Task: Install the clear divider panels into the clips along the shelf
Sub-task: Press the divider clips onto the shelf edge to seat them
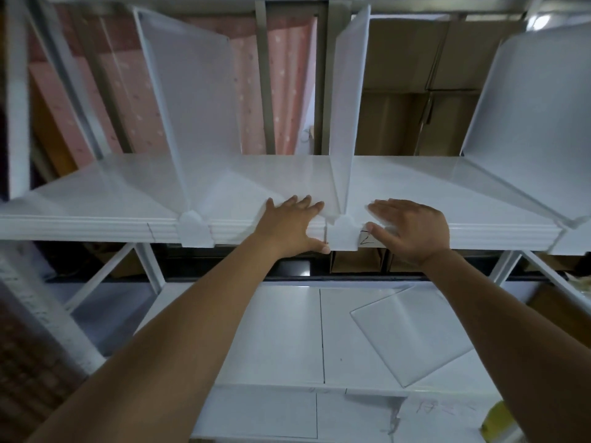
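The shelf (415,190) carries three upright clear divider panels; the middle panel (347,107) stands in its front clip (342,233), between the person's two hands. The step in hand looks like seating or squaring this panel. A spare panel (412,334) lies flat on the lower shelf (271,334), well apart from both hands. The left hand (292,227) lies spread on the shelf edge, thumb just beside the clip; the right hand (412,228) is open and flat, holding nothing. Whether the panel is fully home is unclear. Next, probably, comes fetching the spare panel.
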`<state>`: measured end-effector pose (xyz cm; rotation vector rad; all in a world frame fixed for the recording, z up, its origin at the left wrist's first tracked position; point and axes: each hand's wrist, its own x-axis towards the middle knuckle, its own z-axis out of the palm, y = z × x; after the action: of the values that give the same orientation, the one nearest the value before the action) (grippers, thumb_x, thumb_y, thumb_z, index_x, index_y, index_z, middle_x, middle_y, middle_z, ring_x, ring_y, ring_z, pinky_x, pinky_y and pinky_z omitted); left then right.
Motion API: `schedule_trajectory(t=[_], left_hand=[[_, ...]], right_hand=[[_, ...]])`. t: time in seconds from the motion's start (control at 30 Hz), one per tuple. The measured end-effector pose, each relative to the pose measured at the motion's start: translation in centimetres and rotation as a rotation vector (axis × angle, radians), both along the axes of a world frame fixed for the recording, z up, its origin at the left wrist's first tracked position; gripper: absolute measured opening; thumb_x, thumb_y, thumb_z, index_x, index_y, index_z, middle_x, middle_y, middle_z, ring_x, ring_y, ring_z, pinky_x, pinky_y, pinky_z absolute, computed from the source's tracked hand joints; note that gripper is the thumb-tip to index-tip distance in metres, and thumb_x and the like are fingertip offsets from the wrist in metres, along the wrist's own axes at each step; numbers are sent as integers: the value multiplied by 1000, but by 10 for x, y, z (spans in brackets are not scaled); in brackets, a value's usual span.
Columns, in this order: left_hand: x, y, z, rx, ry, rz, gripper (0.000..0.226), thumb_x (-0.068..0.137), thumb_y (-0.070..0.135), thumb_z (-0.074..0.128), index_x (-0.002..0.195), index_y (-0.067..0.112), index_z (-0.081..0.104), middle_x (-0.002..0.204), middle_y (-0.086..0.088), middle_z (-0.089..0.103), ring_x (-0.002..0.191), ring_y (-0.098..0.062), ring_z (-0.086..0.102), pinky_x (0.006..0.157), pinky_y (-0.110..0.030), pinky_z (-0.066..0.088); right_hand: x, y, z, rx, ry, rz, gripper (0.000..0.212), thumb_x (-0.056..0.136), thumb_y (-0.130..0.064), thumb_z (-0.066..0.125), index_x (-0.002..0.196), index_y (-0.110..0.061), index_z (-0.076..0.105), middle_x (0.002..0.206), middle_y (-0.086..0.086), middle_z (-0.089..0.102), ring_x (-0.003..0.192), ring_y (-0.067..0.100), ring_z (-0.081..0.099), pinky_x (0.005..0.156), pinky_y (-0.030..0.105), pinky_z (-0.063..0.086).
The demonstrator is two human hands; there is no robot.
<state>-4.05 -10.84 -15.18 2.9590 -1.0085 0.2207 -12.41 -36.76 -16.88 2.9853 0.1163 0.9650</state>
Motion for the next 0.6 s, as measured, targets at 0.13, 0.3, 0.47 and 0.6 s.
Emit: schedule_trajectory(t=[0.13,0.3,0.47,0.6], left_hand=[[-13,7,-1,-2,23,-30,103,85,66,66,163,28,10,171,-2,6,156,-22,8,124,-57,8],[-25,44,5,-49,74,-146,96,91,42,72,163,24,11,170,-2,7,155,-17,10,124,-34,4],[-28,116,-7,-212,-189,-339,52,95,24,67,145,15,55,149,-6,54,133,-25,52,111,-40,43],[-11,185,-14,-280,-372,-338,28,91,14,71,118,8,70,120,-10,68,106,-29,64,85,-44,56]], right_hand=[[-2,13,8,122,31,-18,49,94,-53,34,119,-29,70,115,-3,73,101,23,66,74,31,49],[-18,62,-16,225,-327,22,49,91,-25,41,134,-7,56,128,18,64,118,35,58,94,48,52],[-3,152,-30,41,-381,388,64,81,-8,55,143,1,44,150,26,41,142,41,36,116,57,31],[27,219,-13,-110,-31,381,70,85,-27,55,149,-5,40,153,17,43,143,33,37,118,50,30]])
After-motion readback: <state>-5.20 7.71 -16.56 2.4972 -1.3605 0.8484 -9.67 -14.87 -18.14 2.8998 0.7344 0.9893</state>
